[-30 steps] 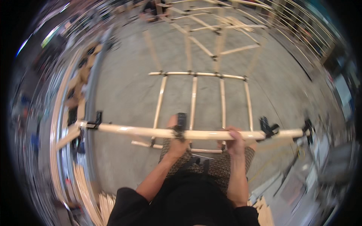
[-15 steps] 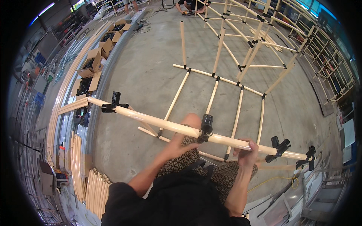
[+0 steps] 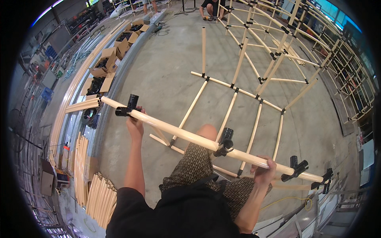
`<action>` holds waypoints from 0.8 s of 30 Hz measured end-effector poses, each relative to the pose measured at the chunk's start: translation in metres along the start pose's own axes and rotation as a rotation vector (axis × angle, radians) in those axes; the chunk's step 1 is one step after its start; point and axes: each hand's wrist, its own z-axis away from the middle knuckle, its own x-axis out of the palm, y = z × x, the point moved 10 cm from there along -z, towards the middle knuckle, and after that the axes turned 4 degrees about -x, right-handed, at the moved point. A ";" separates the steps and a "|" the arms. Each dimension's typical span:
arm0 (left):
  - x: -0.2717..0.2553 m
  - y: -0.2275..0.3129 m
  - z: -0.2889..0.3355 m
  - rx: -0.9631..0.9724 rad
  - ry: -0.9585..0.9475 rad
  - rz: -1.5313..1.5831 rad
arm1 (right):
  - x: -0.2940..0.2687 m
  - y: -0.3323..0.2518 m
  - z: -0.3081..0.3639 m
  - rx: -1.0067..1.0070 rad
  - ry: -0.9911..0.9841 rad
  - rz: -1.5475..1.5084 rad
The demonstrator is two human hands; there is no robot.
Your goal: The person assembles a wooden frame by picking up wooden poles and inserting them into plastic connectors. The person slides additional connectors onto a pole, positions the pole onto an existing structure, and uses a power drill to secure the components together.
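Observation:
A long cream pipe lies across in front of me, above my knees, with black pipe joints along it. My left hand is closed around the leftmost joint from below; some of its fingers are hidden behind it. Farther right, my right hand wraps around the pipe itself. Between my hands sits the middle joint. Two more joints, a crossed one and an end one, are on the pipe to the right of my right hand.
Beyond the pipe, a ladder-like pipe frame with uprights rests on the concrete floor. Taller frames stand at the far right. Open cardboard boxes of black joints line the left, near bundled cream pipes. Another person crouches far ahead.
My left hand has moved left from beside the middle joint to the leftmost joint and closed there. My right hand stays on the pipe. The view has shifted slightly.

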 end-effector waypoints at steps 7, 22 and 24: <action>-0.001 -0.027 -0.015 -0.055 -0.185 0.182 | -0.004 -0.001 -0.001 -0.005 0.065 0.080; -0.003 -0.009 -0.007 0.083 0.012 0.139 | -0.008 -0.004 -0.003 -0.052 0.029 0.056; -0.002 0.003 -0.014 0.110 -0.009 0.277 | -0.008 -0.006 -0.005 -0.070 -0.015 0.083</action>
